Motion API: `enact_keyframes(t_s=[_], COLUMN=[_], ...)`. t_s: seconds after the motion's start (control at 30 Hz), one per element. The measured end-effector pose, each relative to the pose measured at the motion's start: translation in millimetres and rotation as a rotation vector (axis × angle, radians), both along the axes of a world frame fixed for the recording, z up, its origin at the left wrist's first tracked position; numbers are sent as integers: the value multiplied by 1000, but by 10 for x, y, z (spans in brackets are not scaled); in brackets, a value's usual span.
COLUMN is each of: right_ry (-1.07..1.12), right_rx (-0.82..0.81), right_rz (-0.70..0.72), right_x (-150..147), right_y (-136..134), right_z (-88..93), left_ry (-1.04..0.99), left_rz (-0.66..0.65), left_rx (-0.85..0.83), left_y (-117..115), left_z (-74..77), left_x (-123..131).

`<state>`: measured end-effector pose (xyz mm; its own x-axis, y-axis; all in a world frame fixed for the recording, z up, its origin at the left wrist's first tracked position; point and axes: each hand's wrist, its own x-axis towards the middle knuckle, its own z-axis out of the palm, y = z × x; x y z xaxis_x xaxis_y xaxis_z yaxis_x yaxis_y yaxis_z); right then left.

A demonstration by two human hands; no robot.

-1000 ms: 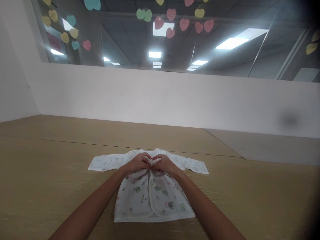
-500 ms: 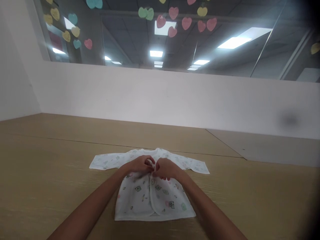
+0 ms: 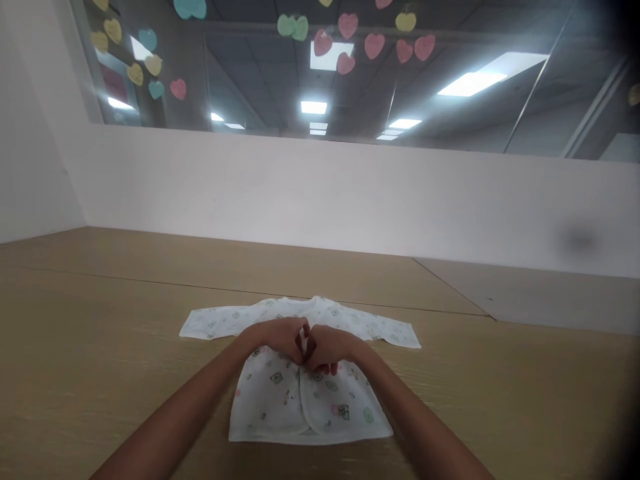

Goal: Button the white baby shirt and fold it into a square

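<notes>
A small white baby shirt (image 3: 270, 413) with printed animal figures lies flat, its sleeves spread to both sides and its collar away from me. Down its front runs an overlapping opening. My left hand (image 3: 284, 337) is closed in a pinch at the middle of this front edge. Right beside it, my right hand (image 3: 327, 345) pinches the same edge, its fingers curled. The fingertips of both hands meet over the placket and hide the spot between them, so a fastener there cannot be made out.
The shirt rests on a wood-coloured table (image 3: 100, 353) with a thin seam across it behind the collar. A white wall (image 3: 300, 190) rises at the back, under a window (image 3: 260, 73) with heart-shaped paper notes (image 3: 348, 25). A grey surface (image 3: 550, 297) adjoins at the right.
Both hands have moved slightly down the shirt's front, toward the hem. The button seen below them earlier is now covered by the fingers. The shirt itself has stayed in place.
</notes>
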<state>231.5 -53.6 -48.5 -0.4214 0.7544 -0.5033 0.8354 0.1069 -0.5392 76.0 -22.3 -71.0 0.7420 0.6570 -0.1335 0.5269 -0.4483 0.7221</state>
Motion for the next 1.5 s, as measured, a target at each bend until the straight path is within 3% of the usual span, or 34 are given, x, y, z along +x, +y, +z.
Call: enact_keyframes(t_s=[0.27, 0.57, 0.77, 0.83, 0.9, 1.0, 1.07, 1.17, 1.23, 1.33, 1.5], right_ry=[33, 149, 59, 45, 94, 173, 153, 78, 33, -63, -160], right_rx=[-110, -143, -63, -34, 48, 282, 349, 374, 485, 650, 678], right_rz=[-79, -43, -58, -64, -108, -243, -266, -236, -266, -310, -332], right_x=[52, 110, 185, 198, 200, 172, 137, 63, -3, -107, -139], right_y=[66, 78, 110, 124, 140, 166, 182, 197, 196, 179, 184], right_z=[-78, 7, 14, 29, 43, 22, -31, -162, -266, -408, -492], left_ry=[-28, -144, -190, -281, -451, -692, -774, -824, -837, -842, -834], left_rz=[52, 44, 53, 145, 346, 682, 801, 837, 824, 802, 804], left_rx=[-114, -280, -369, -314, -208, -113, -99, -55, -30, -25, 24], left_y=[59, 114, 85, 63, 63, 120, 179, 247, 261, 250, 228], left_z=[-69, -86, -13, 15, -14, -197, -370, -576, -638, -646, -633], left_x=[-34, -60, -54, -17, 47, 163, 219, 248, 247, 241, 243])
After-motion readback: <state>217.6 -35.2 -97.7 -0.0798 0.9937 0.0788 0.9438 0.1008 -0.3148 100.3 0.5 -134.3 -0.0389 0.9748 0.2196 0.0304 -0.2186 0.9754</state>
